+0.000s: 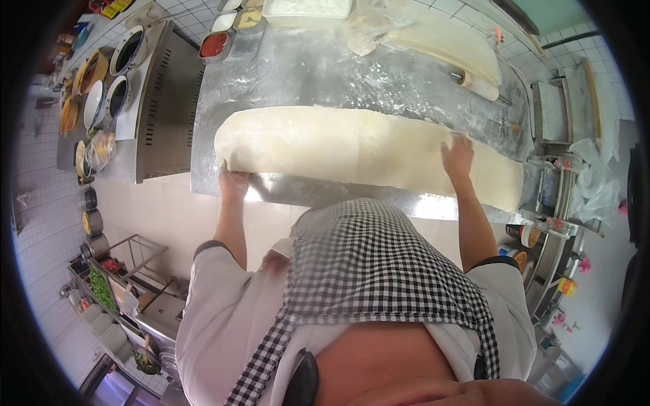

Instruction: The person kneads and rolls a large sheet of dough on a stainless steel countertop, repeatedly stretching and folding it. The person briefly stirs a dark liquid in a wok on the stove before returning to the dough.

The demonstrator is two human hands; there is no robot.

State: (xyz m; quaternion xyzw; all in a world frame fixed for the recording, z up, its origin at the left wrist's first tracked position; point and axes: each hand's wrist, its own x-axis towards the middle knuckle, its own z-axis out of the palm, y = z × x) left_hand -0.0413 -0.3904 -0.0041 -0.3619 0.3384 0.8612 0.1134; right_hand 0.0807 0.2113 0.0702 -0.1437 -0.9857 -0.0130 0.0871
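A long, flat sheet of pale dough [325,144] stretches across the floured steel worktop [304,81] in front of me. At its near left corner is my left hand [234,185], touching the dough's edge; whether the fingers pinch it is hidden. My right hand [458,155] lies on top of the sheet toward its right end, close to the far edge, thumb apart from the fingers. A rolling pin [477,85] with a metal rod rests beyond the sheet at the right. Behind it lies another folded dough sheet [447,48], partly under clear plastic [373,25].
Seasoning containers [214,46] and a white tub of flour [307,11] stand at the back left. On a steel cabinet [167,101] to the left sit several bowls [118,96]. A knife-like tool [510,126] lies right. A metal rack [553,203] adjoins the worktop's right end.
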